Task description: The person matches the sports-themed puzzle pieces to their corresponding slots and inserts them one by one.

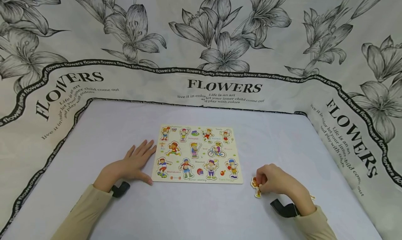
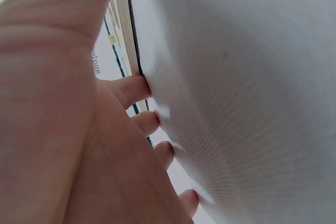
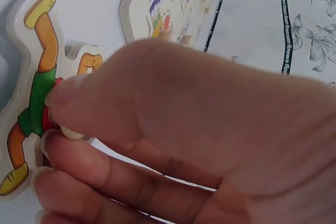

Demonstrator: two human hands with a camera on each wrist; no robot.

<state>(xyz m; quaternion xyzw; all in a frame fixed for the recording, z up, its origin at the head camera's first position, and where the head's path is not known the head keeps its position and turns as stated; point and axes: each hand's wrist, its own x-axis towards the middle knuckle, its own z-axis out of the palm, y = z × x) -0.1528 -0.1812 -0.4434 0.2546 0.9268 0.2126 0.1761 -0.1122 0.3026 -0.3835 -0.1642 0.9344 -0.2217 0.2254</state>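
A wooden peg puzzle board [image 1: 185, 166] with sports figures lies flat on the white table. My left hand [image 1: 132, 166] is spread on the table at the board's left side, fingers straight; the thumb reaches its lower left corner. In the left wrist view, the left hand [image 2: 105, 129] shows its fingertips down on the cloth beside the board's edge [image 2: 126, 35]. Right of the board, my right hand [image 1: 277, 180] pinches a puzzle piece [image 1: 257, 193] by its pale knob. That figure piece [image 3: 39, 90] wears green shorts and yellow shoes; the right hand [image 3: 147, 114] hides its upper part.
Behind my right wrist, a small bit of a yellowish-edged thing [image 1: 312, 197] shows on the table [image 1: 201, 212]; most of it is hidden. A flower-printed cloth [image 1: 144, 83] rises around the table's back and sides.
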